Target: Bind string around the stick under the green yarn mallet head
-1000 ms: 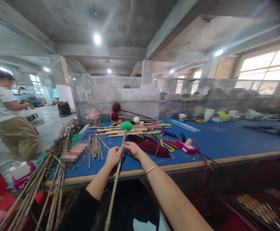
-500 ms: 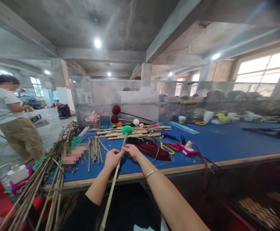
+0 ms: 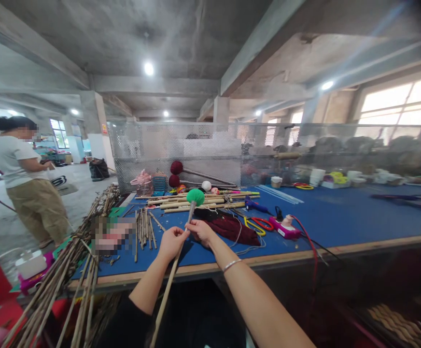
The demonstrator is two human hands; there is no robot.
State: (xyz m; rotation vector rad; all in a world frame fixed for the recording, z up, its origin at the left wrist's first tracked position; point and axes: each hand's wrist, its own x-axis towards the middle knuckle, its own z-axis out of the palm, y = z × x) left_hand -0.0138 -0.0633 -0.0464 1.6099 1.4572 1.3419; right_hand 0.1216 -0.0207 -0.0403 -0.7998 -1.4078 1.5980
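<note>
Pinching a long, pale wooden stick (image 3: pixel 165 299) topped with a rounded green head (image 3: pixel 195 197), over the front edge of the blue-topped table (image 3: pixel 341 208). Grasped between thumb and fingers of both left hand (image 3: pixel 172 242) and right hand (image 3: pixel 202 233), close together at the lower end of a grey tapered sleeve (image 3: pixel 191 211) below the head, likely for fine control rather than force. Tilted head-up, probably to keep that joint in view. Flanked by short brown twigs (image 3: pixel 146 230) to the left and a maroon cloth bundle (image 3: pixel 228 227) to the right, apparently within reach.
</note>
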